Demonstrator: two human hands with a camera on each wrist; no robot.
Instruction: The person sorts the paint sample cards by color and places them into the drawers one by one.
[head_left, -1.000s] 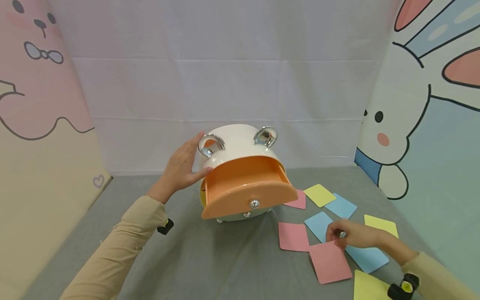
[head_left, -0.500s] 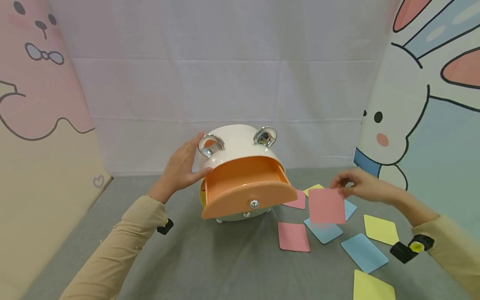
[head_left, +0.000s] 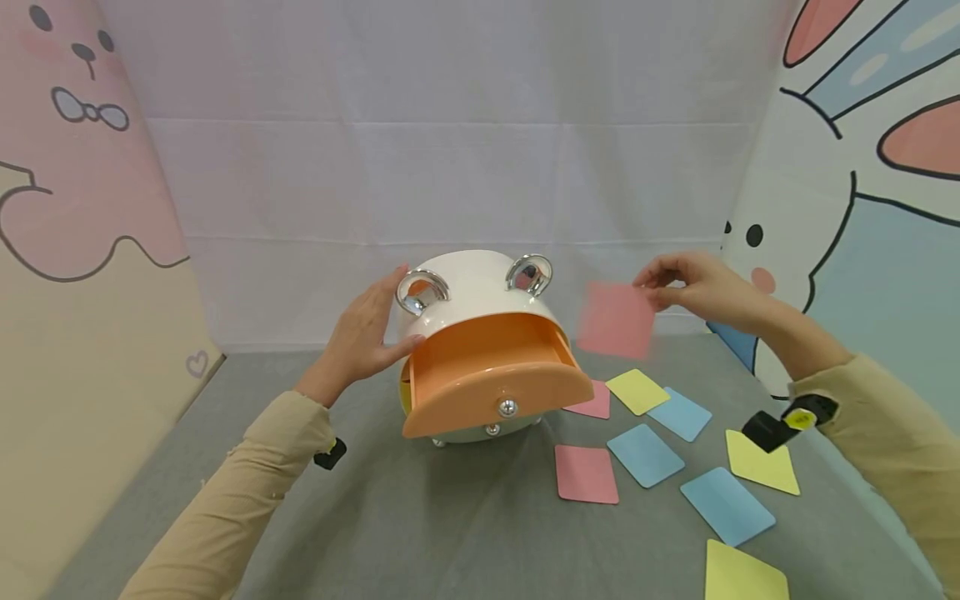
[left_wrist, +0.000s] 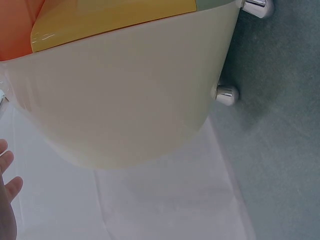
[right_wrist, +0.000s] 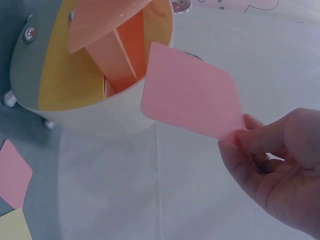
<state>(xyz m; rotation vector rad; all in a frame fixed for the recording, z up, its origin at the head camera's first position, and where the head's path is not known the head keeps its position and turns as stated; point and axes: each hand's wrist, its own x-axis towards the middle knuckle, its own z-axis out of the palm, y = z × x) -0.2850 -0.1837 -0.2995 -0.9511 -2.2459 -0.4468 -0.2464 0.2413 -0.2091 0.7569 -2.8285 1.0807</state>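
Note:
A rounded white drawer box (head_left: 480,279) with silver ear-like rings stands mid-table, its orange top drawer (head_left: 498,396) pulled out. My left hand (head_left: 365,325) rests against the box's left side, thumb at the front edge by the drawer, fingers straight. In the left wrist view the box's side (left_wrist: 125,105) fills the middle, and a few fingertips (left_wrist: 14,187) show at the left edge. My right hand (head_left: 697,287) pinches a pink square card (head_left: 617,321) by its corner, raised to the right of the box. The right wrist view shows the pink card (right_wrist: 192,95) between thumb and fingers.
Several cards lie on the grey table right of the box: pink (head_left: 587,473), blue (head_left: 645,455) and yellow (head_left: 637,392) ones. Below the orange drawer sits a yellow one (right_wrist: 70,75). A white cloth wall (head_left: 465,167) closes off the back; cartoon panels flank both sides.
My right hand has picked the pink card up from among the others and carried it upward and toward the box. The left hand and the box stay in place.

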